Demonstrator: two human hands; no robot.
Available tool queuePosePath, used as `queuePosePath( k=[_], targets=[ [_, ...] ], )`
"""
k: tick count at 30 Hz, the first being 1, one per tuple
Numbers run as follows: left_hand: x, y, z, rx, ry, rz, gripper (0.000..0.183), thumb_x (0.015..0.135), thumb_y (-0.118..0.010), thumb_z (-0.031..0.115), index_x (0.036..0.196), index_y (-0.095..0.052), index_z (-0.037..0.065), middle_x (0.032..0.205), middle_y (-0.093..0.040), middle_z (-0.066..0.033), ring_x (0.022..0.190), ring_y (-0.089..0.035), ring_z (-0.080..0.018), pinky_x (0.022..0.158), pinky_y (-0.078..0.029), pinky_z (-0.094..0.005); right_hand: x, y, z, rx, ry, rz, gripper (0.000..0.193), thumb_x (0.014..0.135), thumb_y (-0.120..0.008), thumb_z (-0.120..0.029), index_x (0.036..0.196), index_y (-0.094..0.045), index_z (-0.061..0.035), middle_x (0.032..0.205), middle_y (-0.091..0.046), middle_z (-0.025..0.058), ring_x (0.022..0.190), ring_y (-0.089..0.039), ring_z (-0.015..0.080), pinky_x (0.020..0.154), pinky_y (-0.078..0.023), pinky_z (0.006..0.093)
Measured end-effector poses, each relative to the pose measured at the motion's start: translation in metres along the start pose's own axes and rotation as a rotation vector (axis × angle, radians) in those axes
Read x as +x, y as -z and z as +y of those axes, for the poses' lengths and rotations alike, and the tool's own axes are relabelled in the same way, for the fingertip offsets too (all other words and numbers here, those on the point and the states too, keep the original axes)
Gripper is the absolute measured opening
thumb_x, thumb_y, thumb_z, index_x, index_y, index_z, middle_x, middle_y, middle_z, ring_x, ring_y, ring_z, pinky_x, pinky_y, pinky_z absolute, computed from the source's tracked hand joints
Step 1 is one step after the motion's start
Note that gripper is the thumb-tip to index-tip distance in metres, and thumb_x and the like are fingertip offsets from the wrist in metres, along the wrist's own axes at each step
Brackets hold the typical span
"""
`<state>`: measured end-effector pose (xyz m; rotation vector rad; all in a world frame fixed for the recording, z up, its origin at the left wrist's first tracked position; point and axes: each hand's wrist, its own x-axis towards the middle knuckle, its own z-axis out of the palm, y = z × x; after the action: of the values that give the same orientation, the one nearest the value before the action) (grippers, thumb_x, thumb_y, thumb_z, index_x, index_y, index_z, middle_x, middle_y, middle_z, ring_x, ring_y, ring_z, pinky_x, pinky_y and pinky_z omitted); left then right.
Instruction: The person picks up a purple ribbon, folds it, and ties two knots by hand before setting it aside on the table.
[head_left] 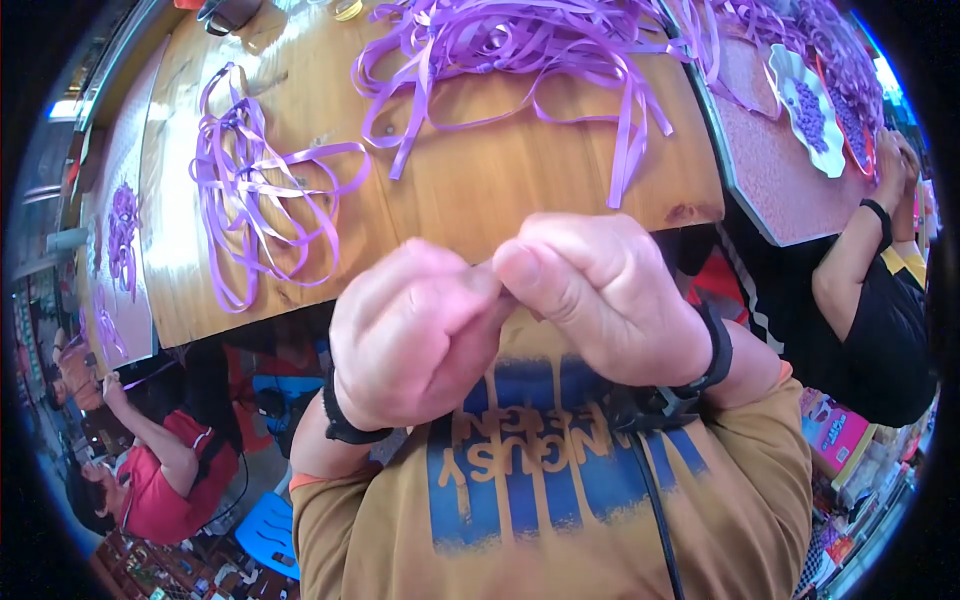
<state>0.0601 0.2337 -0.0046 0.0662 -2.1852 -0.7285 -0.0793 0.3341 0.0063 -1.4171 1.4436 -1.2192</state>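
Both of my hands meet in front of my chest, just off the near edge of the wooden table (450, 180). My left hand (415, 335) is closed, its fingers curled and slightly blurred. Against it presses my right hand (610, 300), with thumb and forefinger pinched together. Whatever lies between the fingertips is too small and covered to make out. Ahead of the hands, a large heap of purple ribbon (500, 50) spills over the far side of the table, with loose ends trailing nearer. To the left lies a smaller looped bundle of purple ribbon (235, 165).
On the right, a pink-topped table (770, 190) holds a white scalloped dish (832, 155) of purple beads and a red-rimmed dish. A co-worker's arm (845, 265) reaches there. At left sits a person in red (175, 490), near a blue stool (268, 535).
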Motion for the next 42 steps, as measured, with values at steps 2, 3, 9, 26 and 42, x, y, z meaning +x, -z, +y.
queuePosePath(
  k=[2, 3, 9, 26, 42],
  targets=[
    [0.004, 0.001, 0.001, -0.064, 0.045, 0.000, 0.021, 0.067, -0.068, -0.005, 0.085, -0.059, -0.001, 0.064, -0.054, -0.0062, 0.051, -0.050, -0.0186, 0.044, -0.039, -0.0277, 0.001, 0.000, -0.003, 0.052, -0.067, -0.012, 0.030, 0.094, -0.041, -0.020, 0.081, -0.058, 0.0013, 0.062, -0.048, 0.0040, 0.055, -0.049, 0.0129, 0.052, -0.037, 0.0256],
    [0.005, 0.001, 0.002, -0.161, 0.122, 0.020, 0.019, 0.068, -0.068, -0.004, 0.085, -0.060, -0.001, 0.065, -0.055, -0.0056, 0.052, -0.051, -0.0179, 0.046, -0.039, -0.0271, 0.001, -0.002, -0.004, 0.124, -0.050, 0.015, 0.032, 0.094, -0.040, -0.021, 0.080, -0.058, 0.0009, 0.063, -0.047, 0.0025, 0.057, -0.046, 0.0104, 0.054, -0.036, 0.0243],
    [0.007, -0.001, 0.001, -0.264, 0.218, 0.071, 0.015, 0.072, -0.067, 0.000, 0.086, -0.061, -0.001, 0.068, -0.057, -0.0047, 0.057, -0.051, -0.0156, 0.050, -0.038, -0.0254, 0.002, -0.002, -0.012, 0.526, -0.011, 0.088, 0.034, 0.094, -0.039, -0.025, 0.079, -0.055, 0.0000, 0.069, -0.048, 0.0029, 0.063, -0.044, 0.0087, 0.058, -0.036, 0.0230],
    [0.002, 0.004, -0.009, -0.064, 0.016, -0.070, 0.022, 0.067, -0.064, -0.007, 0.087, -0.060, 0.000, 0.064, -0.053, -0.0062, 0.052, -0.051, -0.0182, 0.045, -0.040, -0.0268, 0.002, -0.002, 0.001, 0.368, -0.120, -0.048, 0.040, 0.094, -0.038, -0.031, 0.071, -0.052, -0.0012, 0.061, -0.047, 0.0027, 0.057, -0.045, 0.0110, 0.054, -0.035, 0.0247],
    [-0.023, 0.109, -0.041, -0.942, 0.666, 0.491, 0.028, 0.084, -0.051, 0.014, 0.105, -0.049, -0.004, 0.056, -0.034, 0.0024, 0.045, -0.030, -0.0063, 0.045, -0.027, -0.0221, 0.007, 0.023, 0.031, 1.047, -0.113, 0.163, 0.037, 0.094, -0.034, -0.034, 0.071, -0.047, -0.0068, 0.054, -0.041, 0.0017, 0.048, -0.038, 0.0105, 0.047, -0.030, 0.0243]
  ],
)
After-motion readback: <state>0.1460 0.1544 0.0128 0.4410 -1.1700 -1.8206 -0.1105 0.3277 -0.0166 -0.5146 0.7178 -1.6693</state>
